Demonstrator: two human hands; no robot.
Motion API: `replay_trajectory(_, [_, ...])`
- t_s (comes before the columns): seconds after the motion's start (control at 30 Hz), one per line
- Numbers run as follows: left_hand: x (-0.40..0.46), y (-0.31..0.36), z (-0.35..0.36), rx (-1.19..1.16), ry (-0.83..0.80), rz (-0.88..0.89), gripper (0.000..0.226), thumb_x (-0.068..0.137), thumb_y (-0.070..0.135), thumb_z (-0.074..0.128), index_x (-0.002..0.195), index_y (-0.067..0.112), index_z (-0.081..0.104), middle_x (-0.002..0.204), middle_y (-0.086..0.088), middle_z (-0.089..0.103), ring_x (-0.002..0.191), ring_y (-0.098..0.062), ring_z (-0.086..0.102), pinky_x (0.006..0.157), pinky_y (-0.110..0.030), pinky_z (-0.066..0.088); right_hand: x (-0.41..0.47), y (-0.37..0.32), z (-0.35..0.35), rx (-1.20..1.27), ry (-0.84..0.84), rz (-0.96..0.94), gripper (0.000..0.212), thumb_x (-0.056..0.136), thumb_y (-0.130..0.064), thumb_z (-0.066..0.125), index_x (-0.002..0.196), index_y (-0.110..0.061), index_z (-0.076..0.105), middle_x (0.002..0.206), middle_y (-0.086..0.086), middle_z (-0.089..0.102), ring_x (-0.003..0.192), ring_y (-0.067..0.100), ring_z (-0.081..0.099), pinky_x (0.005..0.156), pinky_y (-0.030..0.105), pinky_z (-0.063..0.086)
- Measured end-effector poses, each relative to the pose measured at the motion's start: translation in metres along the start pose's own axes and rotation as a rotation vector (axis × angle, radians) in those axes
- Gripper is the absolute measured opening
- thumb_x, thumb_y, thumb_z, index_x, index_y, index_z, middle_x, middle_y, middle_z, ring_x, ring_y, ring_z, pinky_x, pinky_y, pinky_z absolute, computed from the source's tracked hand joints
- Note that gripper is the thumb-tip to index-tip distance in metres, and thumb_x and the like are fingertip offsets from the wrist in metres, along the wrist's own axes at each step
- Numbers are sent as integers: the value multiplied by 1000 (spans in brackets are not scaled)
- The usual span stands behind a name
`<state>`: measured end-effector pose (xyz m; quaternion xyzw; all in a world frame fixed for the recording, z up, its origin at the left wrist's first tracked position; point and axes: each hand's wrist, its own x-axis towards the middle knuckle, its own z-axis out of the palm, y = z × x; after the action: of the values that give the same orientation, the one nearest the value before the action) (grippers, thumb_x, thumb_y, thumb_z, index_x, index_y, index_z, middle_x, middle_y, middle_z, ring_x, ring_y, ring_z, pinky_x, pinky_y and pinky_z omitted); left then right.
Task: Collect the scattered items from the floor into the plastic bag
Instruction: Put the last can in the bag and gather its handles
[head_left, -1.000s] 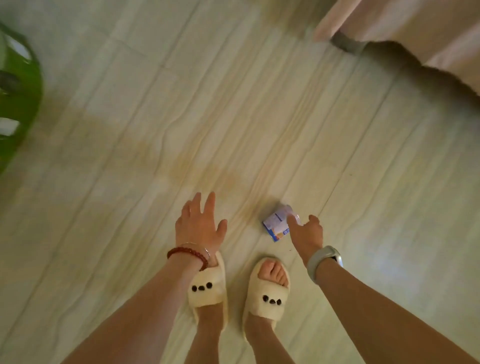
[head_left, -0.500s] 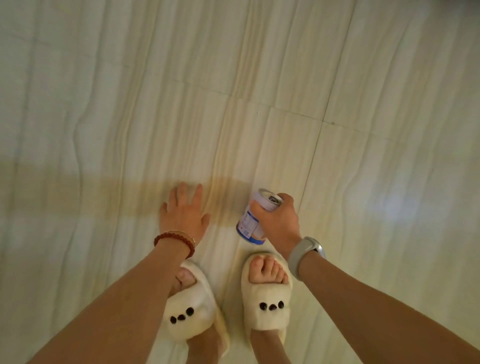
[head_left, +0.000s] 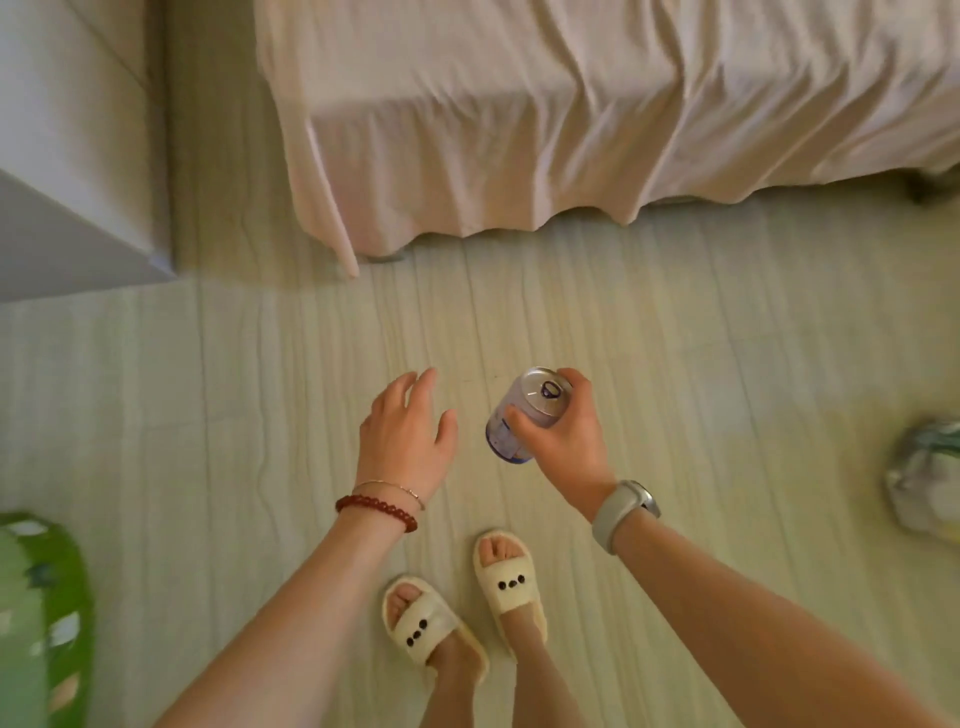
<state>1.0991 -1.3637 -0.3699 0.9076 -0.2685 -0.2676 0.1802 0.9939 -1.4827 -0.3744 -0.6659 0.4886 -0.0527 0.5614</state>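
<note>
Bed (head_left: 571, 114) now ahead; right hand (head_left: 566, 441) holds can (head_left: 524, 415), bag (head_left: 924, 478) rightward.

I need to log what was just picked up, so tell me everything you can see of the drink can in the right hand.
The small silver metal drink can has a pale body with blue print, too blurred to read. Its shiny top carries a ring-pull tab; whether it is opened cannot be told. It is off the floor, tilted with its top toward the camera. Only the right hand touches it, fingers curled over its top rim and thumb across its side. The open left hand hovers beside it, apart.
</note>
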Motion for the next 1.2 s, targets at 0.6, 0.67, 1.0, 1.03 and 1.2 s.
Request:
replay_trajectory(0.6, [-102,395,-31,160,-175,551,46,91,25,49,133,11,41,134,-17,46,123,-33,42,99,-44,37,-172,-42,-402,241,579,177,69,72,-13,74,128,-8,34,116,0,46,105,15,50,94,33,44])
replay_trajectory(0.67, [-101,445,-9,167,-218,635,45,90,23,50,132,9,43,132,-19,48,120,-35,45,98,-44,38,-178,-29,-442,244,654,192,69,72,-14,74,128,-8,34,116,1,46,104,15,49,91,30,43])
replay_trajectory(1.0, [-76,659,110,232,-507,1014,45,90,25,49,132,12,43,133,-14,48,122,-30,43,103,-42,37,-171,29,-589,313,1065,416,75,74,-23,73,136,-16,31,135,2,42,115,13,44,91,23,34])
replay_trajectory(1.03, [-72,682,121,241,-536,1041,45,90,25,49,132,12,42,133,-13,48,122,-29,44,103,-42,38,-165,34,-603,319,1096,448,75,75,-23,72,137,-15,30,137,3,39,118,14,43,92,22,32])
replay_trajectory(1.2, [-44,785,162,336,-673,1184,45,91,25,48,133,11,41,130,-13,49,122,-26,44,105,-42,37,-126,43,-675,375,1195,594,74,76,-22,71,138,-12,31,140,8,37,126,20,40,93,19,27])
